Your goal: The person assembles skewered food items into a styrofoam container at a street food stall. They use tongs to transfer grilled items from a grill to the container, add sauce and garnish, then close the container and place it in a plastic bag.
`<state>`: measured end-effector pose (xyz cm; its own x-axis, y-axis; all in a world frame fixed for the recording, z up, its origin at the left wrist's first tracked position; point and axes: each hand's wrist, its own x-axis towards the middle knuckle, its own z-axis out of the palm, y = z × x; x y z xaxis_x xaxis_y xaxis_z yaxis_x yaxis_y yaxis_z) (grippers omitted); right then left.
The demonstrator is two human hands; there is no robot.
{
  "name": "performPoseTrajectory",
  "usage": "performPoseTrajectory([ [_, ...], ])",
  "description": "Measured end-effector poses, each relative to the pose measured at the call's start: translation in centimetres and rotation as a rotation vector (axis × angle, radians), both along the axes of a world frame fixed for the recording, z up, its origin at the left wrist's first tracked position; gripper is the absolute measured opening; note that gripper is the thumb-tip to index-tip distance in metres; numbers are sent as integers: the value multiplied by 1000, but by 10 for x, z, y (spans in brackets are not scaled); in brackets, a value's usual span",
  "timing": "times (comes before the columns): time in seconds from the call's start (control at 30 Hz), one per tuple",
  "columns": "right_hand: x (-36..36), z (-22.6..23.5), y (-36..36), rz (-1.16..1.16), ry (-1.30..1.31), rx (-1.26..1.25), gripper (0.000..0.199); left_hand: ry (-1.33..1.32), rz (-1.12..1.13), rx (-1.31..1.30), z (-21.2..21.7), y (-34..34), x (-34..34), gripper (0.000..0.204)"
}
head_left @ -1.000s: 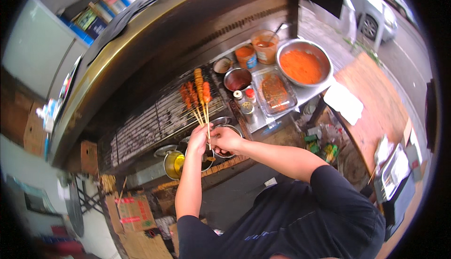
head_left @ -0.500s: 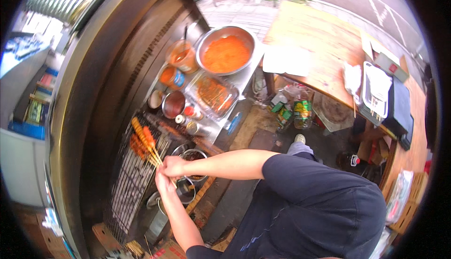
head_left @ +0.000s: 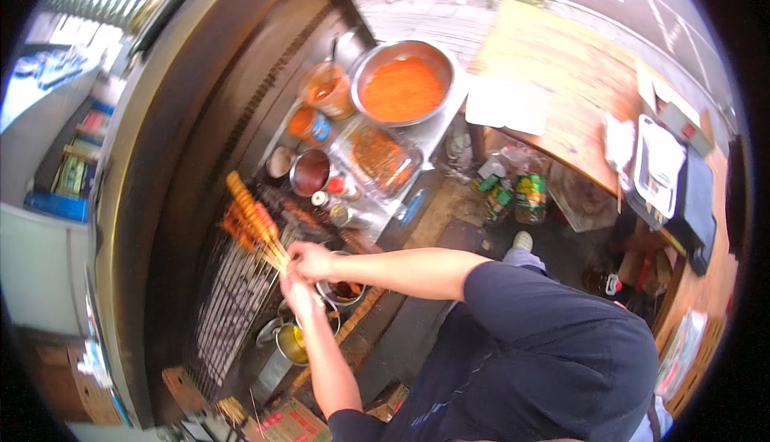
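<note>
Both my hands are together at the bare stick ends of several skewers (head_left: 253,210), which carry orange, spiral-looking food and point away over the grill grate (head_left: 231,314). My left hand (head_left: 300,291) is closed round the sticks from below. Just above it, my right hand (head_left: 311,261) is closed on the same sticks, its finger detail blurred. Darker red skewered food (head_left: 237,227) lies beside the orange pieces, at the far end of the grate. Close to my hands on the right stands a metal pot (head_left: 341,288) with dark contents, partly hidden by my forearms.
Beyond the grill, a metal counter holds a bowl of orange-red sauce (head_left: 403,89), a clear tray of food (head_left: 377,157), jars (head_left: 310,126) and shaker bottles (head_left: 347,216). A yellow-lined container (head_left: 292,344) sits near my left forearm. The wooden table (head_left: 553,65) is at right.
The whole view has shifted slightly right. The skewers have turned a little in my hands and stay over the grate. My left forearm has uncovered the yellow-lined container.
</note>
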<state>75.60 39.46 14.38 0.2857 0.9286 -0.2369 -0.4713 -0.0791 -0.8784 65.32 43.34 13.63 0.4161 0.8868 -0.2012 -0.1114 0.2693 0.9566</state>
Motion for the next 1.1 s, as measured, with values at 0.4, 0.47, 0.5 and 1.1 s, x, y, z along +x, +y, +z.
performPoseTrajectory([
  [0.4, 168, -63, -228, -492, -371, -11, 17, 113, -482, 41, -47, -162, 139, 24],
  [0.47, 207, -87, -285, -626, -436, -165, 17, 106, -609, 73, -78, -200, 175, 18],
  [0.5, 226, -99, -314, -697, -490, -229, 17, 123, -676, 44, -92, -217, 191, 16],
  [1.1, 383, -247, -448, -853, -365, -731, 15, 525, -906, 529, -205, -350, 405, 19],
])
